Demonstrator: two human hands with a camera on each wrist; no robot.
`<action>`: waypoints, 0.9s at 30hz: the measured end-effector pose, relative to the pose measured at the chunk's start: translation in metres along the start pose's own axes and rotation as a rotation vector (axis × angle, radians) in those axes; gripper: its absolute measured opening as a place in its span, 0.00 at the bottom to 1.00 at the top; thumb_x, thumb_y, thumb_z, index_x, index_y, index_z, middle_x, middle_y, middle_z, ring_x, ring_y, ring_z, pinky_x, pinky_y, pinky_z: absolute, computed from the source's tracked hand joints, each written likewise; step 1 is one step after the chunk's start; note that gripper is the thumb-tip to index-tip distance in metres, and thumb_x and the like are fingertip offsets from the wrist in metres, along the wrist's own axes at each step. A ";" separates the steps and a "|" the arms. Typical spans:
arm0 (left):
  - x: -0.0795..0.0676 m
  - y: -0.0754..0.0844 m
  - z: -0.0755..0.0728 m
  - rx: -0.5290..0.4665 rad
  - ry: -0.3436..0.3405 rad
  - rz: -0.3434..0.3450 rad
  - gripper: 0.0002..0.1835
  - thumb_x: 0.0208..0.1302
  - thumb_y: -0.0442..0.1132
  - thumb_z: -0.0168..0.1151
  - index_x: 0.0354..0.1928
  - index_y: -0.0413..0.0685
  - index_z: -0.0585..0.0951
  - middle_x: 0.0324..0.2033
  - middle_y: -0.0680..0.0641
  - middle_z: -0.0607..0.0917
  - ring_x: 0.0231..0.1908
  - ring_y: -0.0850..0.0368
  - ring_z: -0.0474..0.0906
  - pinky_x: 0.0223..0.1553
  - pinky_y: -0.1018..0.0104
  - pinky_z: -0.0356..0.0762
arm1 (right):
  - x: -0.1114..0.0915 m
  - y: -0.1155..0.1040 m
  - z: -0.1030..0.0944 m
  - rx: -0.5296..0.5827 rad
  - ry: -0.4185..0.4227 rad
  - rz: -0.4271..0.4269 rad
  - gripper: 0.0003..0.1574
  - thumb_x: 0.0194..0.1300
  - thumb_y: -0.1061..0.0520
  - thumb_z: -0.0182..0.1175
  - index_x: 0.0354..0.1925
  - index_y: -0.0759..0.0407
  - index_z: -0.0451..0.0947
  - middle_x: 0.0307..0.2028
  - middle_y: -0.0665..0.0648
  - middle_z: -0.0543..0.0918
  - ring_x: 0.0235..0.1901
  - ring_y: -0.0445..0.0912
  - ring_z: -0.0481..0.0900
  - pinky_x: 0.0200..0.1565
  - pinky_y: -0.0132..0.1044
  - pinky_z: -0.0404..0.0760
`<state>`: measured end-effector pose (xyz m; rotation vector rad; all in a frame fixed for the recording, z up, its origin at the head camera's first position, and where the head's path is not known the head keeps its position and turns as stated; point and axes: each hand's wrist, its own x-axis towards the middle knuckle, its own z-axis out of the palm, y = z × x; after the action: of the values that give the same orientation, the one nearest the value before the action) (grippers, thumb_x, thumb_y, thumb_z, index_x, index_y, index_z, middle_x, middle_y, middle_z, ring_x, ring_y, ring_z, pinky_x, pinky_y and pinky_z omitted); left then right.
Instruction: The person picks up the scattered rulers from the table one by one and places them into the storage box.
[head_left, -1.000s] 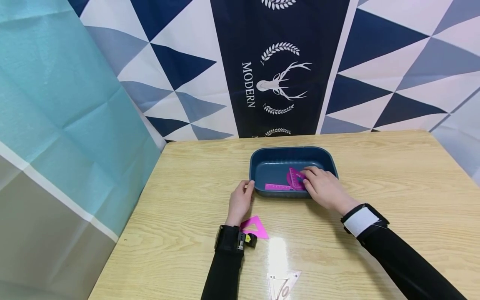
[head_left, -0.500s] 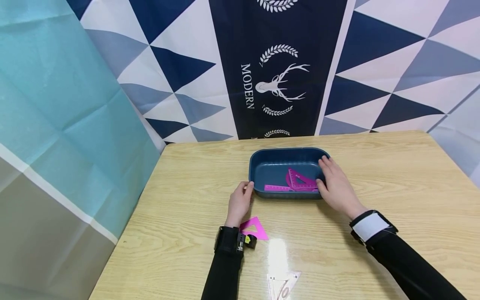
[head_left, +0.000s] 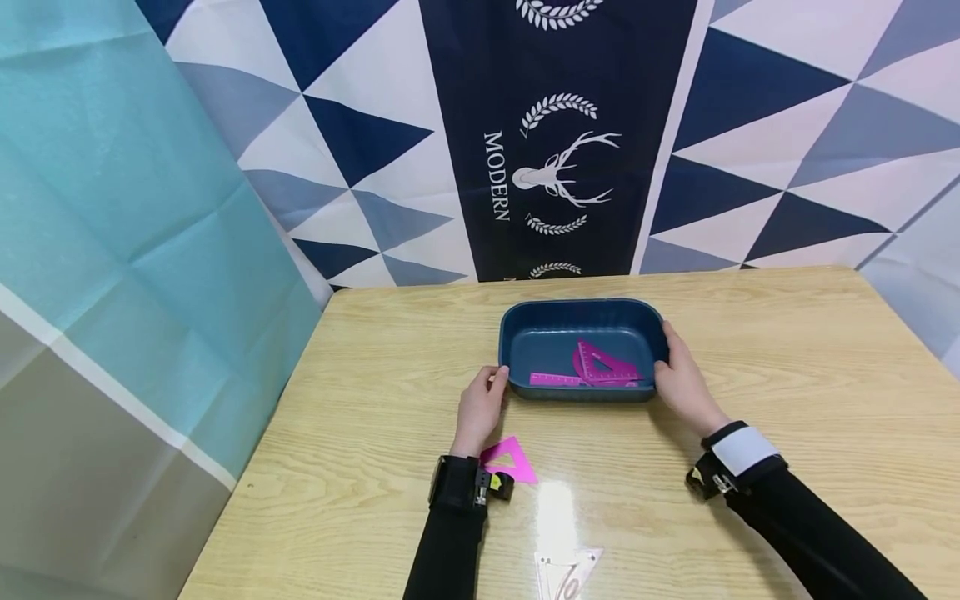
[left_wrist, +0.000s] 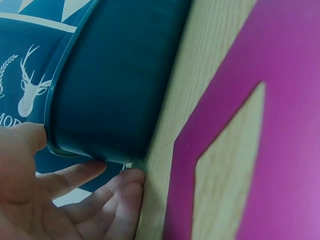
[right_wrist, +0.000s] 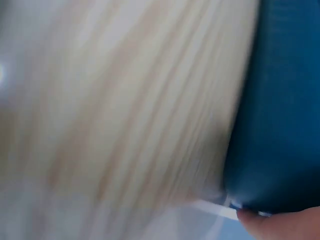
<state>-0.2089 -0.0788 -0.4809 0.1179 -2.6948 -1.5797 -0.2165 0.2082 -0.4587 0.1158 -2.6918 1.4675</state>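
Note:
A dark blue rectangular plastic storage box (head_left: 581, 394) with rounded corners stands towards the back of the table. Inside lie a magenta ruler (head_left: 555, 379), a set square (head_left: 617, 372) and a partly covered protractor (head_left: 577, 360). My left hand (head_left: 480, 408) holds the near left corner, thumb at the rim and fingers against the end wall (left_wrist: 115, 85). At the opposite end, my right hand (head_left: 686, 383) grips the box, thumb at the near corner and fingers along the right side. A pink set square (head_left: 522, 468) lies beside my left wrist.
A pale, see-through set square (head_left: 551, 575) lies at the table's (head_left: 360, 500) front, next to a bright glare. A patterned cloth (head_left: 375, 150) hangs behind the table and a turquoise one (head_left: 150, 208) on the left.
My right hand has left the magenta pieces inside the box and moved right to its right end, now gripping it there. My left hand stays at the near left corner.

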 end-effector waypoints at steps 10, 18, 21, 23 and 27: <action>0.000 -0.001 0.000 -0.005 -0.004 -0.015 0.19 0.67 0.55 0.45 0.46 0.52 0.77 0.26 0.47 0.81 0.24 0.61 0.74 0.31 0.67 0.70 | -0.005 -0.008 0.008 -0.025 0.084 0.098 0.40 0.60 0.70 0.31 0.70 0.65 0.34 0.68 0.70 0.43 0.66 0.63 0.46 0.62 0.57 0.50; -0.001 0.002 -0.001 -0.004 -0.023 -0.018 0.22 0.67 0.57 0.44 0.48 0.50 0.77 0.27 0.46 0.81 0.25 0.60 0.73 0.31 0.67 0.69 | -0.006 -0.009 0.009 -0.094 0.096 0.126 0.40 0.59 0.69 0.32 0.69 0.65 0.35 0.67 0.70 0.46 0.62 0.65 0.55 0.59 0.59 0.56; 0.000 0.003 -0.002 -0.027 -0.042 -0.035 0.22 0.67 0.56 0.43 0.48 0.48 0.77 0.27 0.45 0.80 0.25 0.58 0.73 0.31 0.67 0.68 | -0.005 -0.009 0.009 -0.104 0.103 0.122 0.40 0.59 0.69 0.32 0.69 0.65 0.35 0.67 0.71 0.46 0.62 0.66 0.56 0.58 0.59 0.57; 0.001 0.004 -0.003 -0.038 -0.050 -0.048 0.22 0.67 0.56 0.44 0.48 0.48 0.77 0.28 0.44 0.80 0.26 0.58 0.73 0.32 0.67 0.69 | -0.004 -0.009 0.010 -0.105 0.105 0.119 0.40 0.59 0.69 0.32 0.69 0.65 0.36 0.67 0.71 0.47 0.62 0.66 0.55 0.58 0.59 0.57; 0.000 0.005 -0.007 -0.037 -0.052 -0.053 0.22 0.67 0.55 0.44 0.47 0.47 0.78 0.30 0.45 0.81 0.28 0.57 0.75 0.34 0.67 0.70 | -0.003 -0.008 0.011 -0.113 0.104 0.120 0.40 0.59 0.70 0.33 0.69 0.65 0.35 0.67 0.70 0.47 0.62 0.66 0.55 0.58 0.59 0.57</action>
<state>-0.2087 -0.0821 -0.4731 0.1504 -2.7220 -1.6688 -0.2128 0.1950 -0.4583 -0.1272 -2.7311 1.3071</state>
